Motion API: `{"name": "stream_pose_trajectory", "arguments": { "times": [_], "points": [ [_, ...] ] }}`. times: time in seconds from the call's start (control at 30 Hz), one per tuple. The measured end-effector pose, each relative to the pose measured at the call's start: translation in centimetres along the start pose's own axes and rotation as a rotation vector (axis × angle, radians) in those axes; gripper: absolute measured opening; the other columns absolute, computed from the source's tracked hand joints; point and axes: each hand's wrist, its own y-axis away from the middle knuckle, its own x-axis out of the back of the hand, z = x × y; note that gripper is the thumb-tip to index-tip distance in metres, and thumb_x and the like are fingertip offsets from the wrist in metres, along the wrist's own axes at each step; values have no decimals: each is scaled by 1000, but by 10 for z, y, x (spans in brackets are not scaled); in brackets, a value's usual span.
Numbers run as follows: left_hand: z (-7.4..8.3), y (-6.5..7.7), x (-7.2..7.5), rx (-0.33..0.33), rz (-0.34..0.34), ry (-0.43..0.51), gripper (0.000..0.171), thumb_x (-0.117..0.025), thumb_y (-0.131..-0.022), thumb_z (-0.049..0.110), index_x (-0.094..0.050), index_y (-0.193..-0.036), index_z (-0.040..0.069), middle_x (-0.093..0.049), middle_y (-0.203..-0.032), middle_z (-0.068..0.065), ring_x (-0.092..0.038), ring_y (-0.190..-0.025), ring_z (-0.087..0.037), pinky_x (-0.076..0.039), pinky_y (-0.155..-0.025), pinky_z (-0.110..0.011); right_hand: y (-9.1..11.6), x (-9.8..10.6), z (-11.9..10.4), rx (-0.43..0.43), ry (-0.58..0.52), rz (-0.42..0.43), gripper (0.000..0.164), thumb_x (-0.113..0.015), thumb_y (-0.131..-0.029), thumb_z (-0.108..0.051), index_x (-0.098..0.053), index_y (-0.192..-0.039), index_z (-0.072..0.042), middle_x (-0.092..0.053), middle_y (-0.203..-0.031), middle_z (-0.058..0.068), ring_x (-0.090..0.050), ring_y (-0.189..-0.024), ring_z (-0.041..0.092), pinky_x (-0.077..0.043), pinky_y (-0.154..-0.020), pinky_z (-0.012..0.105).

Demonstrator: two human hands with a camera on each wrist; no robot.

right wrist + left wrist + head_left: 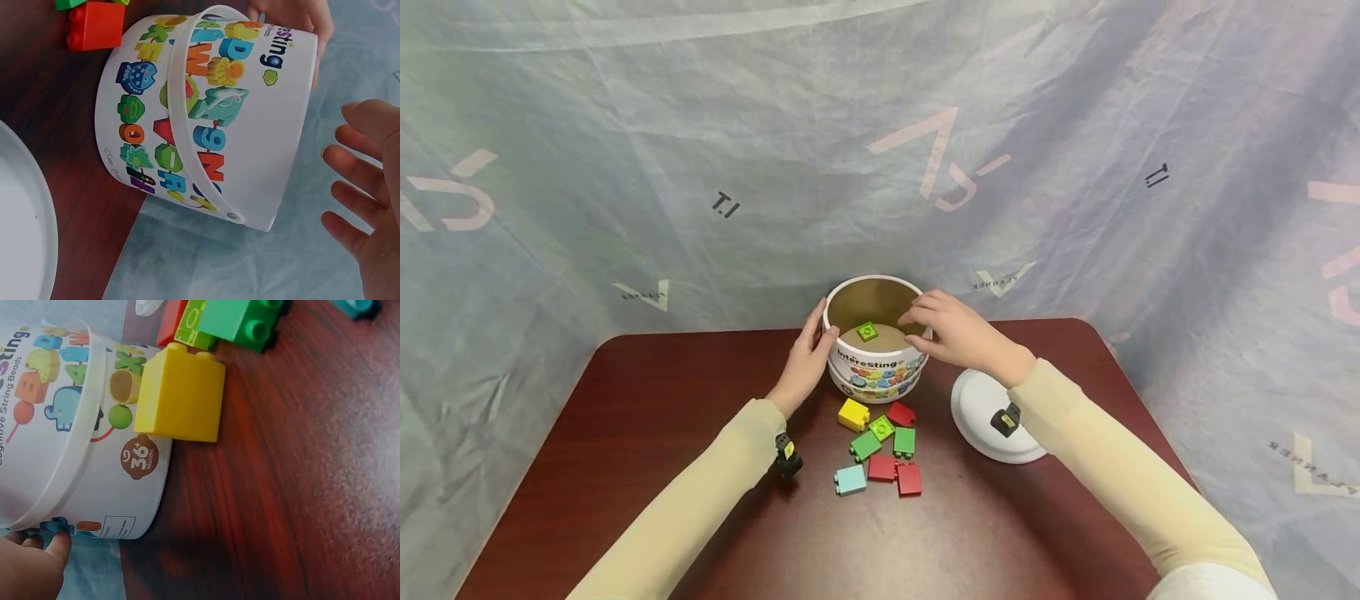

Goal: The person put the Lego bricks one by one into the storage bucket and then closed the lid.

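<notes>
A white bucket printed with colourful letters and animals stands upright near the table's back edge. Its mouth is uncovered, and a lime green block lies inside on the bottom. My left hand holds the bucket's left side, thumb toward the front just below the rim. Over the right part of the rim is my right hand, its fingers loosely bent and spread. In the right wrist view, nothing is between these fingers. The bucket's white carrying handle hangs down against its front wall.
Before the bucket lie a yellow block, a light blue block, a lime block, green blocks and red blocks. A round white lid lies at right under my right forearm. Grey cloth hangs behind the table.
</notes>
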Motion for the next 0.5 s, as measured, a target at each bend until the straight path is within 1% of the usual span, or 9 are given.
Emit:
{"name": "stream_pose_trajectory", "arguments": {
  "times": [0.13, 0.23, 0.5],
  "points": [
    [1, 1, 2, 8, -10, -18, 63, -46, -112, 41, -17, -168, 35, -21, -173, -2, -28, -156, -26, -30, -123, -50, 9, 3, -4, 12, 2, 2, 20, -75, -95, -12, -75, -112, -3, -70, -107, 10, -60, -109, 31, -50, -98, 45],
    [2, 1, 4, 4, -14, -30, 64, -47, -112, 38, -17, -168, 34, -22, -172, -3, -29, -155, -27, -30, -123, -50, 17, 5, -6, 17, -3, -1, 20, -76, -95, -13, -75, -112, -3, -70, -107, 9, -61, -109, 30, -50, -100, 45],
    [1, -1, 3, -17, -20, -14, 64, -48, -113, 34, -16, -169, 33, -23, -172, -5, -29, -155, -27, -30, -123, -50, 39, 3, -16, 53, 7, 19, 27, -82, -89, -12, -74, -114, -4, -70, -113, 8, -61, -110, 28, -51, -97, 46]
  ]
}}
